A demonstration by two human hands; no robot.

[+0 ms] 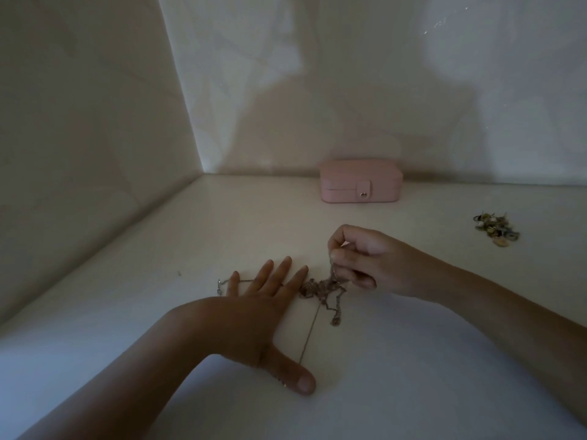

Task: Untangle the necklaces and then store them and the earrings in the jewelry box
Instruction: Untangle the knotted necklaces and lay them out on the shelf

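Our right hand's (359,258) grip pinches a strand just above the tangle (320,289), which lies between our hands, while our flat, spread left hand (254,312) pins loose chain (309,338) leftward.

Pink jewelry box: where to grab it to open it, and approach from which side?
Probably the snap tab on the front face of the jewelry box, pinched from the near side. The box sits closed, low and flat, with its back by the wall and the tab facing the person, so the front looks like the free approach.
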